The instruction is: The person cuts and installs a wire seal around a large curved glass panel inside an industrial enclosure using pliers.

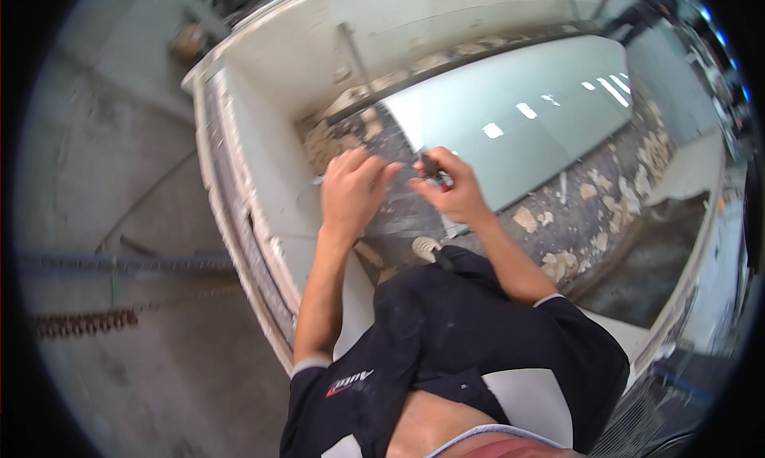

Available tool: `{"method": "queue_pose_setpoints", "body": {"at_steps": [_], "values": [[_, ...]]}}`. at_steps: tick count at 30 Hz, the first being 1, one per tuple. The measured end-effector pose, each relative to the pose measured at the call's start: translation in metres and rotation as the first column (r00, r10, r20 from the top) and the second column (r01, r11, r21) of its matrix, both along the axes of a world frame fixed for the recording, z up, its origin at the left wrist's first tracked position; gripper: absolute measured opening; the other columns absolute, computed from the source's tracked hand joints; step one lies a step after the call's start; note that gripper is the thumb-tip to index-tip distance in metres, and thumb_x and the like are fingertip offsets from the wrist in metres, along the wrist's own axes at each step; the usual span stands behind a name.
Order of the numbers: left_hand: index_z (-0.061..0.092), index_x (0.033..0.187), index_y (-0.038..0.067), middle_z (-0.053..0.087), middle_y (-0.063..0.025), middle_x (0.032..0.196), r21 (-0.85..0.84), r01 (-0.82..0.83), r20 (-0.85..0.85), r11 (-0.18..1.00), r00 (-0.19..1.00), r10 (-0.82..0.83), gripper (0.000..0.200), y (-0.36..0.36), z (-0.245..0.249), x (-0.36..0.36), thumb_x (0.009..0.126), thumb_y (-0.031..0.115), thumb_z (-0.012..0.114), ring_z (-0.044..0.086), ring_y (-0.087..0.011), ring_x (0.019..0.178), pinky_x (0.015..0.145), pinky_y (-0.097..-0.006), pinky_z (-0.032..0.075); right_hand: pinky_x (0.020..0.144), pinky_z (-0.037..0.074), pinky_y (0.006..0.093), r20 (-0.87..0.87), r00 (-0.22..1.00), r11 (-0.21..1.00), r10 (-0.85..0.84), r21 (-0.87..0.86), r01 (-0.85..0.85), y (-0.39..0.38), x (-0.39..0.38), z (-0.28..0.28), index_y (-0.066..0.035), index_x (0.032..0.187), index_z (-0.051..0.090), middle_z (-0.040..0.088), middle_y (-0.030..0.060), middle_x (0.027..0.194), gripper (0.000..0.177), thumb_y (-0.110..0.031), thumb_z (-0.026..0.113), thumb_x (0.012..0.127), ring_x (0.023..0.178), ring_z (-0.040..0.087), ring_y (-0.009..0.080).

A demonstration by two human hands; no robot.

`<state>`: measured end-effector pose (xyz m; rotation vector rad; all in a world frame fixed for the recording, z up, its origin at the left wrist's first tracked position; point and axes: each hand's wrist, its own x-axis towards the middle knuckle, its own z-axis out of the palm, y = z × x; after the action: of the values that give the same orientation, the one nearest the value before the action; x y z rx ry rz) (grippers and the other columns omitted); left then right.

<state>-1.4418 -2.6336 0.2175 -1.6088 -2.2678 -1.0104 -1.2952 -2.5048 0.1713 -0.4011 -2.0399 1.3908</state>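
I look steeply down at my own body, arms and one shoe. My right hand [449, 185] is closed around a small dark tool with a red part [433, 170], held out in front of me. My left hand [351, 189] is right beside it, fingers curled and spread slightly, its fingertips close to the tool's tip; whether it pinches anything is too small to tell. Both hands hover above a rubble-strewn floor next to a large pale green glossy panel [526, 123].
A white wall edge [239, 179] runs down the left with a grey concrete surface [103, 219] beyond it. Broken plaster chunks [558, 243] litter the dark floor. A thin metal rod [355, 56] leans at the back. A blue bar and rusty chain [88, 319] lie at left.
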Motion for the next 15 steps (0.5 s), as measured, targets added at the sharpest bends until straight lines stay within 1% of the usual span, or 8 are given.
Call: {"method": "queue_pose_setpoints", "body": {"at_steps": [1,3,7,8,10,12,14,15], "values": [[0.06,0.067,0.008,0.051,-0.0076,0.065,-0.012,-0.035,0.033,0.999,0.999,0.035,0.024,0.001,-0.001,0.004,0.08,0.025,0.071,0.054,-0.026,0.062,0.057,-0.0397,0.041,0.064,0.047,0.0308,-0.052,0.994,0.97,-0.099,0.22,0.108,0.001,0.002,0.01,-0.005,0.094,0.056,0.057,0.0058,0.085,0.027,-0.004,0.071,0.071,0.072,0.056,0.0188],[0.06,0.069,0.004,0.05,-0.0109,0.063,-0.05,-0.08,0.169,0.996,0.982,0.087,0.027,0.006,0.003,0.017,0.085,0.025,0.067,0.052,-0.0292,0.056,0.052,-0.039,0.04,0.072,0.047,0.0361,-0.189,0.975,0.918,-0.119,0.354,0.18,0.011,0.007,-0.001,-0.006,0.091,0.054,0.054,0.009,0.089,0.031,0.001,0.066,0.063,0.083,0.055,0.0282],[0.061,0.068,0.001,0.053,-0.0165,0.061,-0.128,-0.06,0.278,0.99,0.956,0.094,0.035,0.014,0.006,0.029,0.089,0.029,0.062,0.052,-0.0346,0.055,0.053,-0.0405,0.04,0.075,0.046,0.0368,-0.276,0.958,0.758,-0.079,0.608,0.238,0.017,0.015,0.004,-0.009,0.088,0.057,0.057,0.0076,0.091,0.032,0.0,0.068,0.06,0.085,0.057,0.0271],[0.061,0.068,0.001,0.053,-0.0165,0.061,-0.108,-0.025,0.271,0.994,0.961,0.054,0.035,0.015,0.006,0.029,0.089,0.029,0.062,0.052,-0.0346,0.055,0.053,-0.0405,0.04,0.075,0.046,0.0368,-0.286,0.952,0.736,-0.108,0.62,0.27,0.018,0.019,0.005,-0.009,0.088,0.057,0.057,0.0076,0.091,0.032,0.0,0.068,0.06,0.085,0.057,0.0271],[0.061,0.068,-0.001,0.055,-0.0205,0.063,-0.266,-0.054,0.216,0.963,0.97,0.114,0.039,0.014,0.007,0.029,0.09,0.031,0.059,0.053,-0.0377,0.058,0.055,-0.0427,0.041,0.078,0.047,0.0369,-0.202,0.979,0.749,0.041,0.654,0.103,0.021,0.024,0.01,-0.009,0.089,0.057,0.058,0.0071,0.091,0.028,-0.001,0.066,0.063,0.087,0.058,0.027],[0.061,0.069,-0.002,0.055,-0.0224,0.065,-0.318,-0.007,0.244,0.948,0.966,0.089,0.041,0.014,0.013,0.03,0.091,0.032,0.058,0.054,-0.0396,0.06,0.057,-0.0441,0.041,0.079,0.046,0.0365,-0.157,0.986,0.734,0.054,0.675,0.068,0.023,0.03,0.01,-0.009,0.089,0.057,0.058,0.0067,0.091,0.025,-0.003,0.065,0.066,0.088,0.058,0.0265],[0.064,0.073,-0.002,0.059,-0.0208,0.064,-0.385,0.045,0.223,0.922,0.974,0.045,0.042,0.013,0.012,0.026,0.091,0.035,0.056,0.06,-0.0351,0.059,0.057,-0.0401,0.044,0.082,0.046,0.0359,-0.094,0.992,0.731,0.084,0.682,0.002,0.022,0.036,0.013,-0.009,0.09,0.057,0.058,0.0061,0.091,0.019,-0.007,0.063,0.072,0.09,0.058,0.0255],[0.064,0.073,-0.002,0.059,-0.0208,0.064,-0.354,0.078,0.219,0.932,0.976,0.002,0.042,0.015,0.015,0.028,0.091,0.035,0.056,0.06,-0.0351,0.059,0.057,-0.0401,0.044,0.083,0.045,0.0358,-0.078,0.993,0.725,0.087,0.688,-0.01,0.023,0.039,0.015,-0.008,0.09,0.057,0.058,0.0058,0.092,0.016,-0.009,0.061,0.075,0.091,0.057,0.0249]]}}
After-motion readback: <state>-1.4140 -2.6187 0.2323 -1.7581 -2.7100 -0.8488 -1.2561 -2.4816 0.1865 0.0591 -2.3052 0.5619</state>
